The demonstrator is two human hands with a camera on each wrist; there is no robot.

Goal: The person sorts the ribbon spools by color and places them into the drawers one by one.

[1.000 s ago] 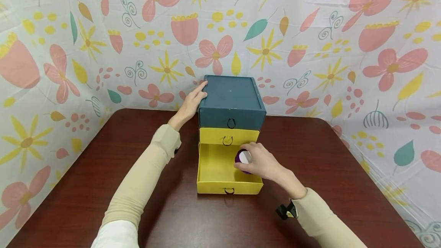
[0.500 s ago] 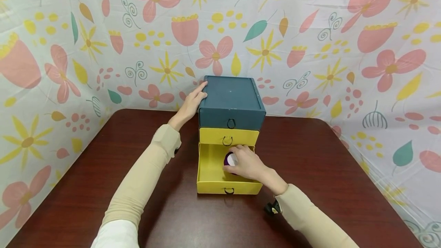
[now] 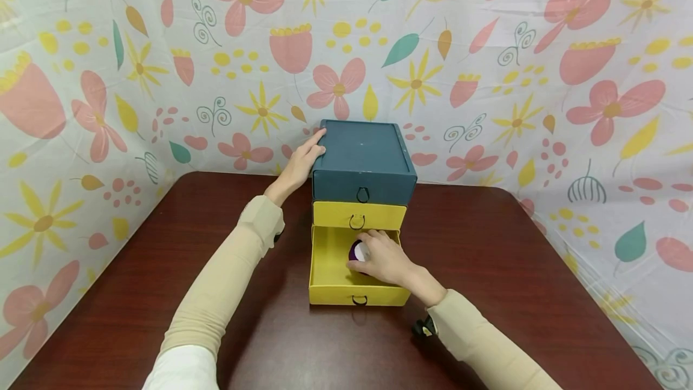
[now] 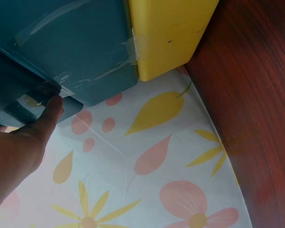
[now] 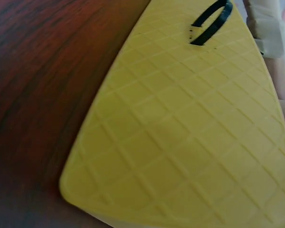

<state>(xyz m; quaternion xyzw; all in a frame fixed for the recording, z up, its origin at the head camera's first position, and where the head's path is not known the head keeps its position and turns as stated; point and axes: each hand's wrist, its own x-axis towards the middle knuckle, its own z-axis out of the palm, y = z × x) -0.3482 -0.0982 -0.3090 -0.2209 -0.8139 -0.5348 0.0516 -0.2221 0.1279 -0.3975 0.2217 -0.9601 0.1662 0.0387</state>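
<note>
A small drawer tower with a dark blue top stands on the table, its lowest yellow drawer pulled out. Inside that drawer my right hand grips a round purple thing with a white face; fingers hide its right part. My left hand rests along the tower's upper left edge, fingers extended, and in the left wrist view the thumb lies against the blue side. The right wrist view is filled by the drawer's yellow front, the right hand out of sight.
Above the pulled-out drawer is another yellow drawer, with a blue one over it. Each front carries a black loop handle. Dark wooden tabletop surrounds the tower, and a floral cloth hangs behind.
My right hand has carried the purple thing leftward from the drawer's right side to around its middle, slowing lately. The left hand and the tower have stayed put.
</note>
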